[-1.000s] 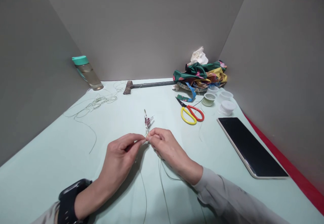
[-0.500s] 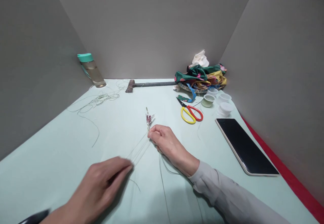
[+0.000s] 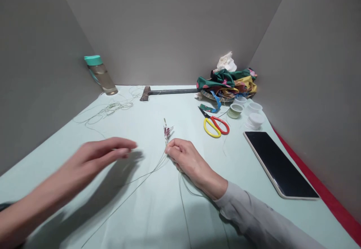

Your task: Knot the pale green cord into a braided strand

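Near the middle of the table, my right hand [image 3: 187, 160] pinches thin green cords [image 3: 160, 162] between thumb and fingertips. They run from the near end of a small knotted piece [image 3: 166, 130] in maroon and pale thread. A thin metal loop shows beside that piece, too small to name. Some cords trail down to the left, others hang below my right wrist. My left hand [image 3: 107, 153] is held above the table to the left, slightly blurred. Its fingers are stretched out, thumb apart, with nothing in them.
A hammer [image 3: 172, 91] lies at the back, with tangled cord [image 3: 113, 108] to its left beside a leaning bottle [image 3: 101, 76]. On the right are scissors [image 3: 216, 126], thread spools [image 3: 235, 110], bunched floral fabric [image 3: 225, 82] and a phone or tablet [image 3: 279, 162].
My left hand has let go of the cords and moved up and to the left, its fingers opening. The released cords now lie toward the lower left. My right hand keeps its pinch.
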`<act>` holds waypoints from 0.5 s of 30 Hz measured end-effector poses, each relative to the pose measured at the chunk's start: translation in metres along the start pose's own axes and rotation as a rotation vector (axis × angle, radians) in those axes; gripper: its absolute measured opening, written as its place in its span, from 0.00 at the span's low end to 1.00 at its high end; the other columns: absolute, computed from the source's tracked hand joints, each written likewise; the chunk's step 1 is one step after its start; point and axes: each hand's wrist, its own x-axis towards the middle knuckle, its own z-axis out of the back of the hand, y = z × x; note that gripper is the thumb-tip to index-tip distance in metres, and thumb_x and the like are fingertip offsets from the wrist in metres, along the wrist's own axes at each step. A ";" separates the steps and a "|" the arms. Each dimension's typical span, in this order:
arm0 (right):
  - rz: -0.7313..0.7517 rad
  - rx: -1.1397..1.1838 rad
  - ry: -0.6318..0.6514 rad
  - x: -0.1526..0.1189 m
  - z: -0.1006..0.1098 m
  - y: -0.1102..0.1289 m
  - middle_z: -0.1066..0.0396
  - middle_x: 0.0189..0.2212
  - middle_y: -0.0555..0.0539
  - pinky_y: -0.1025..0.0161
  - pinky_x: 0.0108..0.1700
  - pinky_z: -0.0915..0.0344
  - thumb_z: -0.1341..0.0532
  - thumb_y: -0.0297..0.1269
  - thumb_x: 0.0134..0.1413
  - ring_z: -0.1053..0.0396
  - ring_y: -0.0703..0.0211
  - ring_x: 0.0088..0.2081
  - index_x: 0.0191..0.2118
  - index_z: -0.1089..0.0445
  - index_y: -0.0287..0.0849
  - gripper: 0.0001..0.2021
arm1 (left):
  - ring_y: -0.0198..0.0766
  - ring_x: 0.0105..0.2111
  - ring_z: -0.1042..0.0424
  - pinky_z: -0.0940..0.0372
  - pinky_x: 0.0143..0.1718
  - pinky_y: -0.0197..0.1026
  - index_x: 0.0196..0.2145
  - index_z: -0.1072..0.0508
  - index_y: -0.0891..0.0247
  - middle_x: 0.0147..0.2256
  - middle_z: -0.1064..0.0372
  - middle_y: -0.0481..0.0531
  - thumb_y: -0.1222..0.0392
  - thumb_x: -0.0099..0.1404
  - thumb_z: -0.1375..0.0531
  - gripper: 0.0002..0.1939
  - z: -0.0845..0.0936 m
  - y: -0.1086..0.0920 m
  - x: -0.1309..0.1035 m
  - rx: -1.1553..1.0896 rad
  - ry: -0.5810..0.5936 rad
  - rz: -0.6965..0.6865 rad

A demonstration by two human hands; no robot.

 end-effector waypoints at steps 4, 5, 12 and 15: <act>-0.005 0.054 0.012 0.002 -0.001 0.001 0.48 0.20 0.60 0.67 0.23 0.55 0.40 0.32 0.69 0.53 0.68 0.20 0.31 0.34 0.42 0.11 | 0.49 0.38 0.24 0.31 0.43 0.47 0.34 0.17 0.60 0.33 0.21 0.53 0.45 0.60 0.28 0.15 -0.053 -0.020 0.046 -0.167 0.233 0.057; -0.010 0.062 0.014 0.002 -0.001 0.000 0.49 0.19 0.60 0.67 0.23 0.55 0.41 0.33 0.68 0.53 0.68 0.20 0.31 0.33 0.43 0.11 | 0.47 0.35 0.25 0.31 0.40 0.46 0.32 0.19 0.61 0.31 0.23 0.53 0.44 0.60 0.28 0.16 -0.063 -0.022 0.051 -0.208 0.259 0.073; -0.062 0.060 0.020 0.005 0.000 -0.002 0.46 0.19 0.59 0.65 0.24 0.55 0.40 0.36 0.66 0.53 0.67 0.21 0.31 0.32 0.43 0.10 | 0.38 0.23 0.36 0.35 0.30 0.44 0.28 0.22 0.62 0.21 0.33 0.47 0.47 0.55 0.25 0.16 -0.073 -0.015 0.058 -0.356 0.335 0.165; -0.112 0.033 -0.002 0.007 -0.001 -0.002 0.45 0.19 0.59 0.65 0.23 0.54 0.40 0.33 0.65 0.52 0.67 0.21 0.31 0.33 0.44 0.09 | 0.38 0.24 0.35 0.36 0.30 0.43 0.27 0.23 0.62 0.22 0.31 0.48 0.51 0.57 0.25 0.15 -0.071 -0.013 0.059 -0.391 0.344 0.196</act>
